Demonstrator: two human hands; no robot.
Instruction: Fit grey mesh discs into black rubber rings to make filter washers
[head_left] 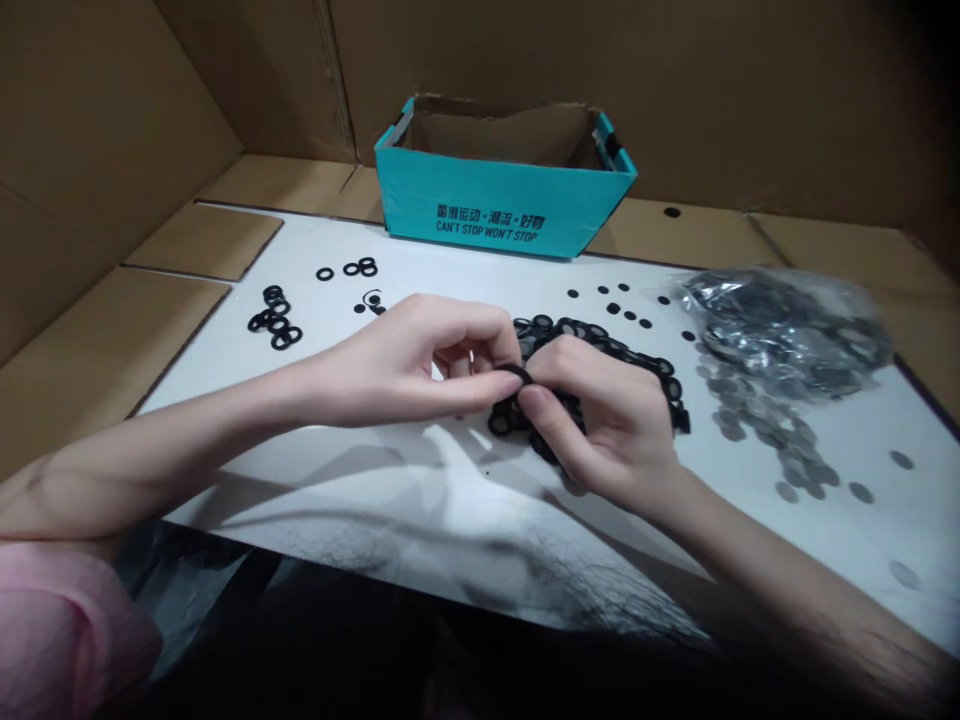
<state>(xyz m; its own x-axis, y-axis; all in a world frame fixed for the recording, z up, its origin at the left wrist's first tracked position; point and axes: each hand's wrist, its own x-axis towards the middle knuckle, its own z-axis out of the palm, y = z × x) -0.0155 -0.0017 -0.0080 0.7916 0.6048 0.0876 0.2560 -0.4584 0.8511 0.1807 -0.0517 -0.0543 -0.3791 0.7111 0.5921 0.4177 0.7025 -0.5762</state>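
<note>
Near the middle of the white board, my left hand (450, 360) and my right hand (607, 410) meet over one small black ring (515, 374). Each hand pinches an edge of it between thumb and forefinger. Whether a disc sits inside this ring cannot be made out. Beneath and behind my right hand spreads a pile of black rings (615, 345), many with a grey disc in the centre. My right hand covers part of that pile.
At the back stands a teal open box (495, 200). Loose black rings (277, 318) lie to the left. Small black discs (613, 308) are scattered behind the pile. To the right are a clear plastic bag (787, 325) and grey translucent discs (787, 440). Cardboard walls (675, 90) surround the board.
</note>
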